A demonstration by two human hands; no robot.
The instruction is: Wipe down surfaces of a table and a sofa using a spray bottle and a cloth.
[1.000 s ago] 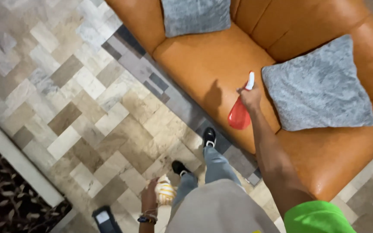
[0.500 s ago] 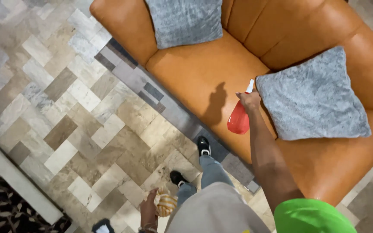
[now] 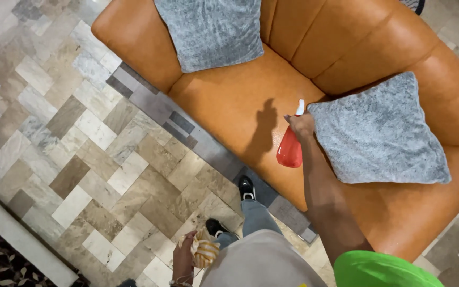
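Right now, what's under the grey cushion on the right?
The grey cushion lies on the orange sofa, across seat and backrest. The right hand holds a red spray bottle beside it. Whatever it covers is hidden.

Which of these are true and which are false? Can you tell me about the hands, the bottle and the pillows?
1. The right hand holds a red spray bottle over the orange sofa. True.
2. The left hand is empty. False: it grips a bunched yellow and white cloth.
3. Two grey cushions lie on the sofa, one at the far end and one beside the right hand. True.
4. The sofa stands on green carpet. False: the floor is beige and grey tile.
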